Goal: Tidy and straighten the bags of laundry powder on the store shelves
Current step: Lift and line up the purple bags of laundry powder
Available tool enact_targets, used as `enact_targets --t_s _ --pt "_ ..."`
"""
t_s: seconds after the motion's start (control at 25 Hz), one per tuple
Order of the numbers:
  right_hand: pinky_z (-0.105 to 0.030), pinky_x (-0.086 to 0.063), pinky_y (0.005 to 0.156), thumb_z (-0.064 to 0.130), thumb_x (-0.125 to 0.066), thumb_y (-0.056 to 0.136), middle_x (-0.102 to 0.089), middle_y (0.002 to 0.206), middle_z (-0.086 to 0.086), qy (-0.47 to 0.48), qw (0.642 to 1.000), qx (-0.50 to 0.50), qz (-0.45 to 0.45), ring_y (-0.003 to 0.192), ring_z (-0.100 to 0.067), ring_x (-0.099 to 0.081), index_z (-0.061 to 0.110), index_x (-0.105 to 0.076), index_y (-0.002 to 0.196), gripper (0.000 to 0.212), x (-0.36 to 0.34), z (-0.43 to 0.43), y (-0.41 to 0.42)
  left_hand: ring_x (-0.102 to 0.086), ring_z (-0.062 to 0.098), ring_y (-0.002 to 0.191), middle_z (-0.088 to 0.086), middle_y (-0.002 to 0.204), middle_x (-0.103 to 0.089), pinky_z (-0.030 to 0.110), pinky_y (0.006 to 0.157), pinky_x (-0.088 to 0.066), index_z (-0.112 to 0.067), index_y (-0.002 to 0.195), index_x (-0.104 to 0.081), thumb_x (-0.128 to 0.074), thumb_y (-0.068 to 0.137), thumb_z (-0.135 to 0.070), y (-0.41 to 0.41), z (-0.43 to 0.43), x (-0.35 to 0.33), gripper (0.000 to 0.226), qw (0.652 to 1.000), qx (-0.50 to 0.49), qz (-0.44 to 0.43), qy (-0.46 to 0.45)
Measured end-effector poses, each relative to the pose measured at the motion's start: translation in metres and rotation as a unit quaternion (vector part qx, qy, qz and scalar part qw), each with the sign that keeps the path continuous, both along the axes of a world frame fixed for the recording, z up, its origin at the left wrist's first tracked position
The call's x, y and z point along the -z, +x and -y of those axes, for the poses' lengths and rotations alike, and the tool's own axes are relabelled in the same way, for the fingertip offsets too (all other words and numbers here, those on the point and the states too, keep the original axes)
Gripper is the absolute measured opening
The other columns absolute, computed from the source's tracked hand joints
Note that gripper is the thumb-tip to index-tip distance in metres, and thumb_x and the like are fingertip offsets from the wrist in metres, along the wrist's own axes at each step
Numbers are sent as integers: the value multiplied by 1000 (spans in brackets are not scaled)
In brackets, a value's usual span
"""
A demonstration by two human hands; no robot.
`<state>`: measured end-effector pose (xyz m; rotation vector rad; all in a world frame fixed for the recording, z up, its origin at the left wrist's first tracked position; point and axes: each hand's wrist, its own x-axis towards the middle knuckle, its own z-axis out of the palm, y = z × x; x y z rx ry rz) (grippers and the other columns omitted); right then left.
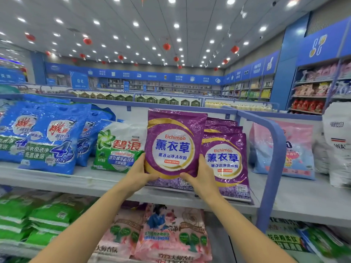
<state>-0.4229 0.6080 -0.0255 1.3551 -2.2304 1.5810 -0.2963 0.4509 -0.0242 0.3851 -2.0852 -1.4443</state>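
A purple laundry powder bag (173, 141) stands upright on the top shelf (91, 180), held at its lower corners. My left hand (137, 174) grips its lower left edge and my right hand (202, 176) grips its lower right edge. Right beside it, a stack of matching purple bags (227, 160) leans back. A green and white bag (118, 147) lies to the left of it, and blue bags (50, 141) fill the far left. A pink and blue bag (298, 150) sits beyond a blue shelf divider (273, 164).
White bags (337, 145) stand at the far right. The lower shelf holds pink bags (171, 232) in the middle, green bags (28, 219) at the left and more packs at the right. Other store aisles lie behind.
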Motion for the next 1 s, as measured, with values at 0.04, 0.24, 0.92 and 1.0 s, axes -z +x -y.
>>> enact_targets --t_s 0.04,0.24,0.92,1.0 --pt "-16 -46 91 16 -77 75 -57 104 12 -5 1000 3 1 101 -3 -55 14 -43 124 60 0 4 -1 -57 10 102 -7 110 -58 19 76 -49 -28 116 -41 -66 78 10 -3 5 -2 59 1000 1 -6 -5" --pt "-23 -43 101 17 -75 77 -56 117 9 0 1000 21 -15 112 -5 -52 13 -39 134 68 9 13 -5 -53 -6 101 -17 110 -54 9 84 -45 -29 120 -37 -70 78 1 -12 17 3 61 998 8 3 -65" --pt "-34 -52 86 31 -75 76 -67 110 -7 107 990 81 47 99 -21 -63 4 -59 114 49 6 12 -10 -64 19 81 1 87 -68 44 80 -53 -13 100 -62 -75 77 -22 1 42 22 28 972 -73 119 -187" --pt "-37 -50 89 33 -74 76 -64 114 -9 96 990 94 44 105 -24 -60 6 -54 120 55 9 14 -9 -62 20 84 -2 87 -65 43 81 -51 -15 98 -59 -75 77 -25 1 37 22 29 968 -91 124 -199"
